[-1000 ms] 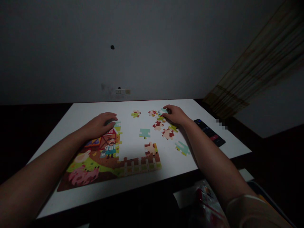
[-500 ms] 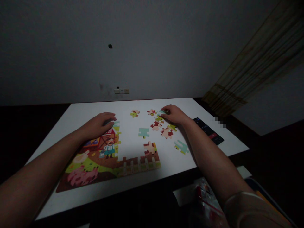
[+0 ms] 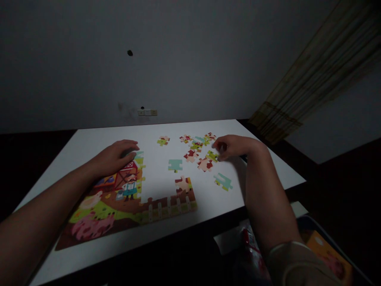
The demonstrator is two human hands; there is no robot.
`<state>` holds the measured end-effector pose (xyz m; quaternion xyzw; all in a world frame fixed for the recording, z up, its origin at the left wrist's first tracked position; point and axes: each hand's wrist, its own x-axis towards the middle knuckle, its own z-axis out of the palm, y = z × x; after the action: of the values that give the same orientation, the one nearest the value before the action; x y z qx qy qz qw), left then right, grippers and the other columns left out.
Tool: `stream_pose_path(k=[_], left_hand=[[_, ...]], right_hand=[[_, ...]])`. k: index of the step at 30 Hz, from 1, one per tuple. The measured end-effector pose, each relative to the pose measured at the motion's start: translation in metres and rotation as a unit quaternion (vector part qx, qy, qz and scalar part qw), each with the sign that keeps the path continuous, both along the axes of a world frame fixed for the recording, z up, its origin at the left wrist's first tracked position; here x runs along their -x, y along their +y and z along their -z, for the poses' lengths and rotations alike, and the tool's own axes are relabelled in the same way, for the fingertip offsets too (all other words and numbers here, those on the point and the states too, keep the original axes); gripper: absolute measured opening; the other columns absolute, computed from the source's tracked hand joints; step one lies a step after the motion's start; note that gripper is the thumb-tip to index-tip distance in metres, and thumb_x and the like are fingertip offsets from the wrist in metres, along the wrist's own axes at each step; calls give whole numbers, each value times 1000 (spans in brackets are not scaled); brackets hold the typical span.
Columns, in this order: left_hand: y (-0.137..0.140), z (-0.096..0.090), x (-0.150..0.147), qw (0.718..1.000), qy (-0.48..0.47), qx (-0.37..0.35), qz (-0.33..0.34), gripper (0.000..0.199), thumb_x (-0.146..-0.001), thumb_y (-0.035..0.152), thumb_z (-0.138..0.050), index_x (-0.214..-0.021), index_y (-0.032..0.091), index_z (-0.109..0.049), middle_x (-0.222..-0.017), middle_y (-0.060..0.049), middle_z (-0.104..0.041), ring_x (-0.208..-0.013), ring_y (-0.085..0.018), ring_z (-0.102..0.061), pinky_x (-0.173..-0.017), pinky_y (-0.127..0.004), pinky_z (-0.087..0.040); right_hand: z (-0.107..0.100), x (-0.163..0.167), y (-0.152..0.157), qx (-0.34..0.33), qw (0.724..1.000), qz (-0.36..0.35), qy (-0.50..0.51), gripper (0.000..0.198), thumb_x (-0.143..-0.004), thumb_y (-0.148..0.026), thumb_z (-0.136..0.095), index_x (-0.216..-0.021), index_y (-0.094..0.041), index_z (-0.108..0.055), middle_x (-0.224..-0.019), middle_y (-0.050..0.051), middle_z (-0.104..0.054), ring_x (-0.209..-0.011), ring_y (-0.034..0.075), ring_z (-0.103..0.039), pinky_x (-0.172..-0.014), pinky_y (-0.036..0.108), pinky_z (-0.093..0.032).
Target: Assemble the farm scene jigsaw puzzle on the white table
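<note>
On the left, a partly joined jigsaw puzzle [image 3: 123,204] shows a farmer, a red barn and a pink pig. My left hand [image 3: 117,157] lies over its top edge, fingers stretched out and apart from the thumb. Toward the right, my right hand [image 3: 233,146] is beside a green puzzle piece [image 3: 212,155], its thumb close to the piece's edge; whether they touch I cannot tell. A gap shows between that thumb and forefinger. Close by lie a brown-and-pink piece [image 3: 205,164], a pale teal-and-green piece [image 3: 223,181] and a teal piece [image 3: 175,165].
More loose pieces lie in a cluster [image 3: 196,143] toward the back, and a single piece [image 3: 163,140] lies left of them. The white table [image 3: 208,198] stands near a wall with sockets [image 3: 147,113]. Below its right front are a plastic bag [image 3: 251,250] and an orange box [image 3: 327,254].
My right hand has moved right and nearer from the back cluster to beside the green piece, uncovering pieces there. My left hand stays on the puzzle. The view has shifted slightly.
</note>
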<state>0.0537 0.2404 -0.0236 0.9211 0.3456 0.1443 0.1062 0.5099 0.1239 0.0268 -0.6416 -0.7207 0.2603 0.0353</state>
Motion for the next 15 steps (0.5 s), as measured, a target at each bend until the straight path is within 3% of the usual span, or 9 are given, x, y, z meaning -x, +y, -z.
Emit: stream_pose_path(k=[4, 10, 15], left_hand=[[0, -1, 0, 1000, 15, 0, 2, 48, -93, 49, -37, -119, 15, -59, -135, -9, -53, -123, -23, -48, -109, -34, -34], [0, -2, -1, 1000, 27, 0, -1, 47, -94, 48, -37, -119, 15, -59, -136, -9, -52, -124, -21, -48, -109, -32, -33], [0, -2, -1, 1000, 20, 5, -5, 45, -94, 46, -38, -119, 15, -58, -136, -9, -51, -123, -22, -48, -109, -33, -33]], right_hand=[[4, 11, 2, 32, 998, -30, 33, 71, -56, -23, -81, -124, -29, -60, -98, 3, -66, -85, 23, -61, -76, 32, -49], [7, 15, 9, 18, 999, -43, 10, 53, -59, -23, -80, -110, -29, -66, -98, 3, -65, -85, 23, -60, -74, 33, -48], [10, 11, 8, 4, 999, -42, 2, 50, -58, -24, -81, -105, -27, -64, -100, 4, -65, -87, 25, -59, -72, 34, -47]])
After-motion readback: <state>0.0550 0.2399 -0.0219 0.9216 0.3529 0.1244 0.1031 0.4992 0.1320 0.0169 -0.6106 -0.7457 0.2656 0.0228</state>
